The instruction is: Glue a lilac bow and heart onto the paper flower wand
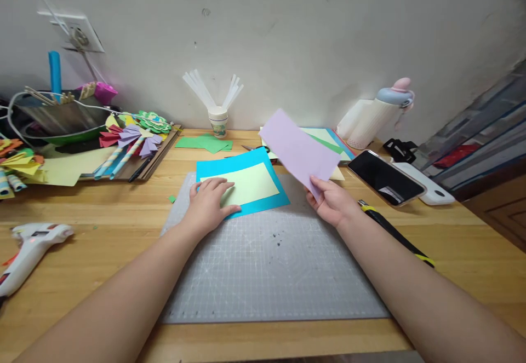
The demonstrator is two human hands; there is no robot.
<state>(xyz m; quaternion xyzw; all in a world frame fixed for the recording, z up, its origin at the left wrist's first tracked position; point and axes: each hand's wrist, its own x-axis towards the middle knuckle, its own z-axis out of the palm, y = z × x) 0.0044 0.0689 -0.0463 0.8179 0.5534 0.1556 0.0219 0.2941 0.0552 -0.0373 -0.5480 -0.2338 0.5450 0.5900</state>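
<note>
- Pinning the blue sheet [263, 201] and the pale green rectangle [250, 183] on it flat, the left hand [209, 205] lies spread, palm down, on the grey cutting mat [271, 264]; best to keep that pressure even.
- Right hand [332, 201] pinches the lilac paper [298, 152] by its near corner, held up over the mat's far right.
- Mat's near half is open; a black-and-yellow knife [394, 232] and phone [386, 185] crowd the worktop [464, 231] to the right.

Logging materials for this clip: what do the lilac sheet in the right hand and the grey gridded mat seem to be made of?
Lilac rectangular sheet: apparently thin matte paper, standing flat from the right hand grip. Grey gridded mat: probably rubbery plastic, dull, with printed lines and scuffs.
</note>
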